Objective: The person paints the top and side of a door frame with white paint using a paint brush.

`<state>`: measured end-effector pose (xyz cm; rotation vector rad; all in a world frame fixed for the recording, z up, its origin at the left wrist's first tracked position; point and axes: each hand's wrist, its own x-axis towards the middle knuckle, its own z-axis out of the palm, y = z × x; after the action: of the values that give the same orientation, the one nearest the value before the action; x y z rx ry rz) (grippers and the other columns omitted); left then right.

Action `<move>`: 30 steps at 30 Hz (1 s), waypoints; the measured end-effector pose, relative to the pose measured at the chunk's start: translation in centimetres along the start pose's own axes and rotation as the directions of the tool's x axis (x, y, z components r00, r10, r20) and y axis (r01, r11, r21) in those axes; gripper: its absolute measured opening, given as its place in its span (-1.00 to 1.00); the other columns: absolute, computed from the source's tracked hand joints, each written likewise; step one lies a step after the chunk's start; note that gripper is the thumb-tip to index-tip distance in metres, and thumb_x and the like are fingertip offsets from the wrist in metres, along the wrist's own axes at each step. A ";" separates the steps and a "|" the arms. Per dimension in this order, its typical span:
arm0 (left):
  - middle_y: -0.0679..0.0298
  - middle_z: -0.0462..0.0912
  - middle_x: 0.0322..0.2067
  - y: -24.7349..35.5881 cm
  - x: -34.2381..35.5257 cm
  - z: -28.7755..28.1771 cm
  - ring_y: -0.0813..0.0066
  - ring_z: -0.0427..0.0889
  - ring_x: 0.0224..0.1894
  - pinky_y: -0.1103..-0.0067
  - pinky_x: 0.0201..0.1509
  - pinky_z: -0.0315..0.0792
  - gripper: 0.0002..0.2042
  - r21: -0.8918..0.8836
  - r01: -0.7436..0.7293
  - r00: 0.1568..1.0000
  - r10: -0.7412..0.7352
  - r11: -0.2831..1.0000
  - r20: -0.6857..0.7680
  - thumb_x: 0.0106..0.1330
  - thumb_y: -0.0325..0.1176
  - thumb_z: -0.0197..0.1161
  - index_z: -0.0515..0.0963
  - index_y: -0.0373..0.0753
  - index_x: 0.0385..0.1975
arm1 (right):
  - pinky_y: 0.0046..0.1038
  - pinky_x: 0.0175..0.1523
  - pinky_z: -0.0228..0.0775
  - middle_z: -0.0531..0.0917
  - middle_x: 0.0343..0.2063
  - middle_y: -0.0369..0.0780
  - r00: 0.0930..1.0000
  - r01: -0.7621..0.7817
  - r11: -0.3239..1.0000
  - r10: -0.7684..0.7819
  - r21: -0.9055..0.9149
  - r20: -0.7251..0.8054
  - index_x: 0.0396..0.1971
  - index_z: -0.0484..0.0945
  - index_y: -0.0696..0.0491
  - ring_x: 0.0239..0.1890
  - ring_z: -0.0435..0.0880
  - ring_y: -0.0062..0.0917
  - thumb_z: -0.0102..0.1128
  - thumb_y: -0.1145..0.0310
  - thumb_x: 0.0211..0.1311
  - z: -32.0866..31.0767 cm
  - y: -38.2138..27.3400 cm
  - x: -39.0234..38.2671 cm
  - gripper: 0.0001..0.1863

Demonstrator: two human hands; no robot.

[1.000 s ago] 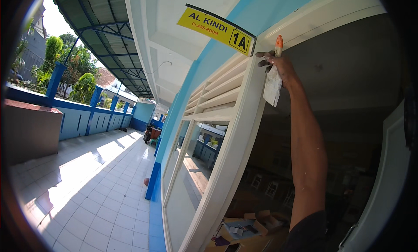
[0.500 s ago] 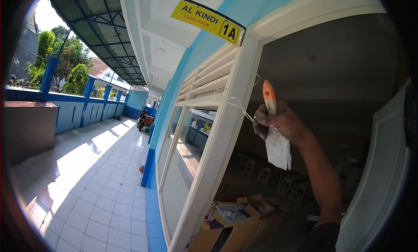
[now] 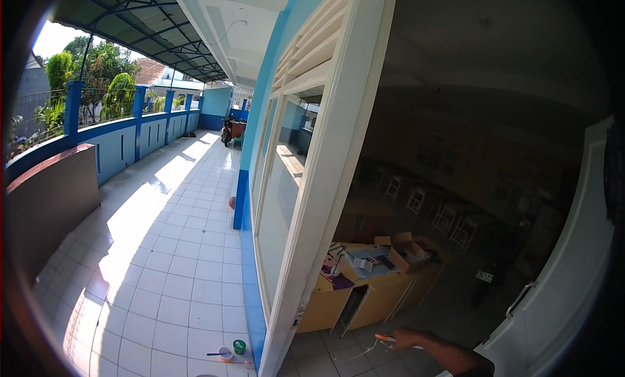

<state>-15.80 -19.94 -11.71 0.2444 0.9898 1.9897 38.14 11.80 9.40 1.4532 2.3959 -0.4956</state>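
My right hand (image 3: 409,339) is low in the doorway at the bottom right, closed around the orange-handled brush (image 3: 384,338); its bristles are not clearly visible. A thin pale strand (image 3: 358,355) hangs beside it. To its left rises the white door frame (image 3: 329,149). Down on the tiles outside stand a white cup (image 3: 226,357) with a utensil across it and a green tub (image 3: 239,346). My left hand is out of view.
Inside are a wooden desk (image 3: 364,308) with an open box (image 3: 407,253) and several chairs. The white door (image 3: 560,260) stands open at right. The tiled corridor (image 3: 163,299) runs left past louvred windows, a low blue wall (image 3: 117,155) and a parked motorbike (image 3: 227,133).
My right hand and brush have dropped from the top of the frame to near the lower edge. The view has tilted down, so the yellow sign is gone and the floor containers now show.
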 end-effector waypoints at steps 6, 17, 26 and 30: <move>0.09 0.41 0.44 2.3 1.0 5.3 -0.16 0.34 0.46 -0.33 0.39 0.24 -0.23 -0.513 0.182 0.971 -0.235 0.839 -0.039 0.31 0.27 0.04 0.36 -0.05 0.46 | -0.17 -0.20 0.54 0.75 -0.42 -0.04 0.946 -0.323 0.939 0.324 0.117 0.015 -0.17 0.69 0.24 -0.34 0.78 -0.28 0.32 0.28 0.08 -5.9 2.7 -1.4 -0.62; 0.09 0.43 0.42 -3.4 6.7 7.3 -0.17 0.37 0.44 -0.32 0.38 0.26 -0.23 -0.504 0.313 0.948 -0.236 0.805 0.213 0.31 0.27 0.03 0.36 -0.05 0.46 | -0.14 0.27 0.51 0.74 0.06 0.00 0.815 -0.544 0.825 0.476 -0.153 -0.330 0.13 0.66 0.10 0.16 0.72 -0.15 0.19 -0.03 0.33 -25.1 1.1 -4.5 -0.43; 0.07 0.45 0.39 -3.5 8.9 9.6 -0.19 0.37 0.44 -0.37 0.32 0.31 -0.22 0.002 0.037 0.994 -0.037 0.999 0.100 0.33 0.33 -0.04 0.36 -0.01 0.46 | -0.14 0.15 0.58 0.79 -0.08 0.02 0.641 -0.657 0.729 0.406 -0.193 -0.652 -0.03 0.74 0.12 0.01 0.78 -0.06 0.26 -0.04 0.28 -40.5 -10.1 -9.7 -0.48; 0.06 0.51 0.34 -0.8 8.3 13.0 -0.15 0.49 0.35 -0.30 0.25 0.44 -0.25 0.029 0.033 0.997 -0.035 0.999 0.062 0.31 0.19 0.21 0.36 -0.12 0.43 | -0.17 0.06 0.60 0.80 -0.17 0.03 0.597 -0.550 0.834 0.357 -0.042 -0.718 -0.11 0.77 0.13 -0.07 0.80 -0.10 0.23 0.24 0.21 -44.1 -10.6 -10.3 -0.64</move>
<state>-13.63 -6.06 -5.23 0.3007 0.9761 1.9271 30.13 18.32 54.73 2.3114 2.2427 0.5919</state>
